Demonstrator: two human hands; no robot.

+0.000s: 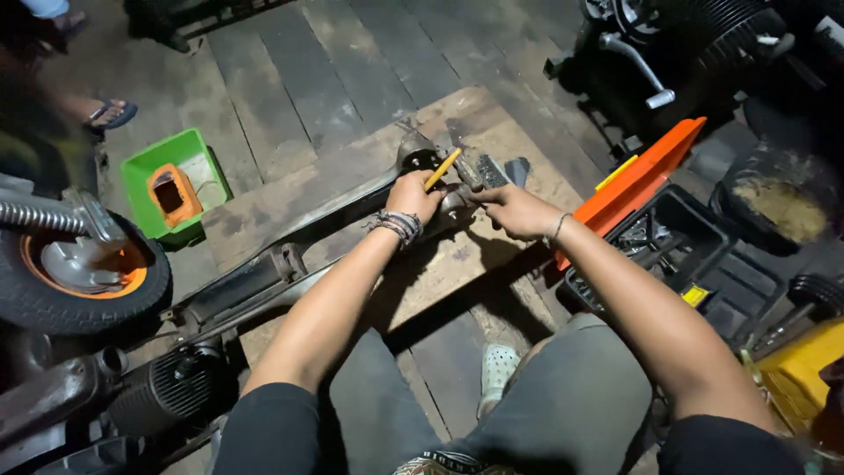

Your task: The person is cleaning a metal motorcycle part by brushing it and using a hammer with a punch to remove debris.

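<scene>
The person's left hand (411, 195) is clenching a yellow-handled tool (442, 169), its handle sticking up past the knuckles. The right hand (514, 209) is pinching, as far as the dim light shows, the grey metal end piece (453, 207) of a long metal arm (290, 255) lying on a wooden board (457, 264). An open black toolbox (668, 237) is sitting just right.

A dim repair workshop: plank floor (352, 79), open toolbox (655, 233), wheel (79, 277), engine parts (167, 387).
</scene>
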